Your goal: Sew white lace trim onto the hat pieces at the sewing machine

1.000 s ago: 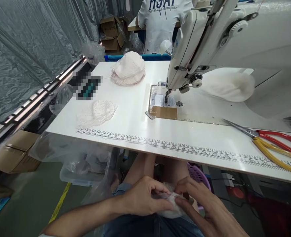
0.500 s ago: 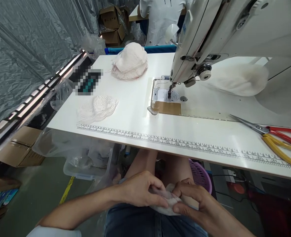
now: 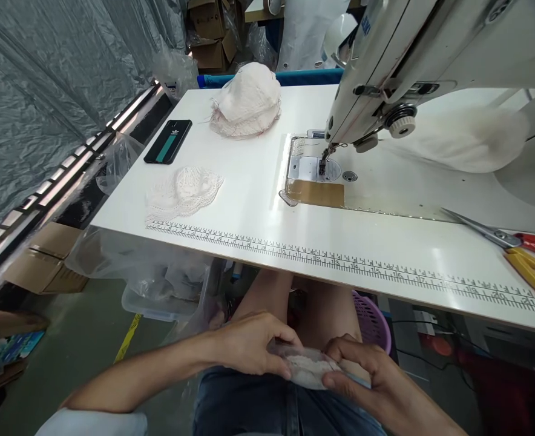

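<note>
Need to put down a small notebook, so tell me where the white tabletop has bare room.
Bare: the patch between lace piece and needle plate, behind the ruler marks; also the strip between those marks and the brown rectangle. Crowded: the left, with phone and lace piece close together, and the right front, where the scissors lie.

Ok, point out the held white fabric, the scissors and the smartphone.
White fabric (image 3: 310, 368), head view: middle of its exposed part.
Scissors (image 3: 505, 238), head view: at the blade pivot.
Smartphone (image 3: 168, 142), head view: middle of its back.
</note>
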Motion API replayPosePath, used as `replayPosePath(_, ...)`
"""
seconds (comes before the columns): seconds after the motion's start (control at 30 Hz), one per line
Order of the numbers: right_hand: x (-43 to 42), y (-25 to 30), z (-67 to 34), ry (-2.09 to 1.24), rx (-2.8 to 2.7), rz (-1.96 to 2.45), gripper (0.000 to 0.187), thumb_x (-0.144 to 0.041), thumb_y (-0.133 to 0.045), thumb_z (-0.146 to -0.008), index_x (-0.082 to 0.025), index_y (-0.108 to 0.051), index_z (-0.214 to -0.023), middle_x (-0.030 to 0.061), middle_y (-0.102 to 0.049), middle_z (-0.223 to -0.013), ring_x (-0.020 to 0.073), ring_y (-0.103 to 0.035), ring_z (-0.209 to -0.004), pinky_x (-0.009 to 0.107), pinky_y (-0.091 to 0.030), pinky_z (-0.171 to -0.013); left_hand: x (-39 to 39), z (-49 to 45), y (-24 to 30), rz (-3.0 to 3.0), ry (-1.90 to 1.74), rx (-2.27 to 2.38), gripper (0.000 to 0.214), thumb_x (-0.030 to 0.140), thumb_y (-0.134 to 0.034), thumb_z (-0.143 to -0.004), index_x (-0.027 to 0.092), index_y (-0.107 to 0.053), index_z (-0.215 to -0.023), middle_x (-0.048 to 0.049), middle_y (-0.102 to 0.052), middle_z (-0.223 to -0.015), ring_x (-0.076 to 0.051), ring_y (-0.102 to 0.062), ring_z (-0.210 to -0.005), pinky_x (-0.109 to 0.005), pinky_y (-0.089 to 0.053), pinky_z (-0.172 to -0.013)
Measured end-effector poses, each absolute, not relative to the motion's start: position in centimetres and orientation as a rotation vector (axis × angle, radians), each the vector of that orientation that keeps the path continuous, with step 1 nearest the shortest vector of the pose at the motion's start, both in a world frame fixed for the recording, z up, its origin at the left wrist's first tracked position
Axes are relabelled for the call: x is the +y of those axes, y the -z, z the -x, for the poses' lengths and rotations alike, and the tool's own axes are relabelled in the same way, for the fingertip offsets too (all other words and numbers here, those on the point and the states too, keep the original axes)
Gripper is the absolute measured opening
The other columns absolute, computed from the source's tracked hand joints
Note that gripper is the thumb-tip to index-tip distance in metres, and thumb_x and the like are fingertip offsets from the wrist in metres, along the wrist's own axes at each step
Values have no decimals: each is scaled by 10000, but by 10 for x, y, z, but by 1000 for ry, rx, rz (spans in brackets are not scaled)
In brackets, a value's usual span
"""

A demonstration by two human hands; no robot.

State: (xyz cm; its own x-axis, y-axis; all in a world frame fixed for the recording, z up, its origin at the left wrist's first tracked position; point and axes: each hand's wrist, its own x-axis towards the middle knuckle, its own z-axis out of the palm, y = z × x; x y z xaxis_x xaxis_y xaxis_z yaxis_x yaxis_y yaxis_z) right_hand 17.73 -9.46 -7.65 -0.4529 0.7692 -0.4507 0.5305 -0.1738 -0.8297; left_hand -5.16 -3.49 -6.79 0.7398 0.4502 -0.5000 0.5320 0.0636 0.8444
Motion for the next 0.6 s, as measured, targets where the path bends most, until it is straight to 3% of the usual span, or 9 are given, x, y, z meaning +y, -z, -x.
replayPosePath(0.27, -96, 80, -177, -1672, -1865, 1527, 277, -484, -489, -876, -230, -582, -812, -26, -605, -785, 148, -560, -735, 217, -405, -643, -37, 56, 76, -1491, -8, 738, 413, 525, -752, -623, 161, -697, -810, 32, -552, -732, -106, -496, -714, -182, -315, -606)
replayPosePath(0.4, -96, 82, -180, -1724, -1881, 1488, 278, -475, -490, -882, -226, -576, -791, -27, -604, -775, 140, -558, -724, 206, -402, -634, -41, 54, 78, -1408, -51, 756, 433, 536, -743, -631, 162, -712, -848, 31, -548, -751, -91, -492, -695, -175, -319, -590)
replayPosePath(0.6, -101, 88, -180, -1683, -1812, 1512, 295, -533, -585, -806, -245, -635, -848, -4, -640, -812, 175, -584, -760, 216, -444, -658, -44, 52, 83, -1348, -127, 760, 334, 486, -737, -669, 165, -732, -759, 29, -516, -722, -68, -481, -667, -166, -319, -571)
